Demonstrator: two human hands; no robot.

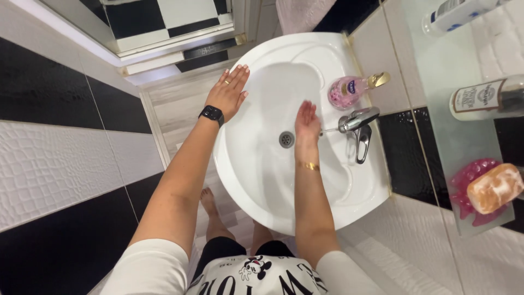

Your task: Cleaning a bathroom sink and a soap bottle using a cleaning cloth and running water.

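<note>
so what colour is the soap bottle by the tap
Pink, see-through, with a gold pump; the soap bottle sits on the sink rim beside the tap. Head view shows it.

Right hand (pixel 307 123) inside sink (pixel 256 180), fingertips (pixel 305 105) near tap (pixel 357 121) spout; drain (pixel 286 139) just beside them. Left hand (pixel 229 93) over sink rim, fingers (pixel 236 75) spread. Soap bottle (pixel 349 90) on rim beyond right fingertips.

White round sink (pixel 256 180), chrome tap (pixel 357 121).

I am wearing a white short-sleeved shirt with black letters and a cartoon figure, black shorts, a black smartwatch (pixel 211 113) and a gold ring on my left hand (pixel 229 92), a thin gold bracelet (pixel 310 166) at my right hand (pixel 307 121), and my feet are bare.
</note>
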